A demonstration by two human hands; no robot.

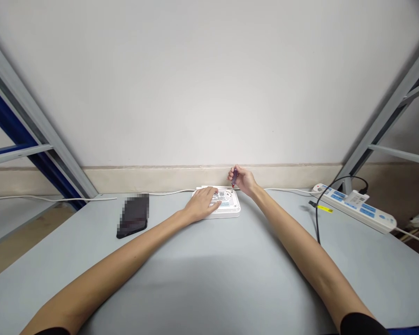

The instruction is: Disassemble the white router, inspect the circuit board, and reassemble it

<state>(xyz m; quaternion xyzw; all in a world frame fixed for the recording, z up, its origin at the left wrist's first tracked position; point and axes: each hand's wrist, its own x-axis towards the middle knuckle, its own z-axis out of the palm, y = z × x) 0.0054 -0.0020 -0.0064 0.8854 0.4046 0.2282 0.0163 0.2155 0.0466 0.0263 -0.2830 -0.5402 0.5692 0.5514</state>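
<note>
A white router-like box (234, 204) with vent holes and a printed label lies on the grey table near the wall. My left hand (201, 204) rests flat across its left part, fingers stretched out, covering that side. In my right hand (244, 180) is a screwdriver (234, 177) with a dark purplish-red handle, wrapped by my fingers. It stands nearly upright, its tip down at the box's far right corner. Whether the tip sits in a screw is too small to tell.
Left of the box lies a black phone (133, 216), partly pixelated. At the right is a white power strip (356, 207) with a plugged-in adapter (356, 199) and a black cable (316, 228) bearing a yellow tag. A white cord (171, 192) runs along the wall. Metal frame posts flank the table.
</note>
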